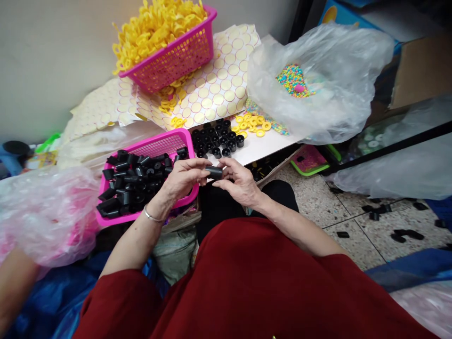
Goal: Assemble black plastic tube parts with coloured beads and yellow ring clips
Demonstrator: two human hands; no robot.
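Between my two hands lies a short black plastic cylinder [213,173], held level above my lap. My left hand [185,176] pinches its left end with thumb and fingers. Around the right end close the fingertips of my right hand [240,181]. Just left of them, a pink basket [192,146] holds many similar black cylinders [130,181], partly behind my left wrist. Beyond my fingers, several black round caps [221,136] stand together on the white tabletop [271,143]. Loose yellow rings [252,123] lie beside these caps.
A second pink basket [176,61], heaped with yellow pieces, stands on sheets of round stickers [226,70]. A clear plastic bag [339,70] with coloured beads sits at the right. Black pieces [406,234] lie on the floor. Another person's arm [16,287] shows at the left edge.
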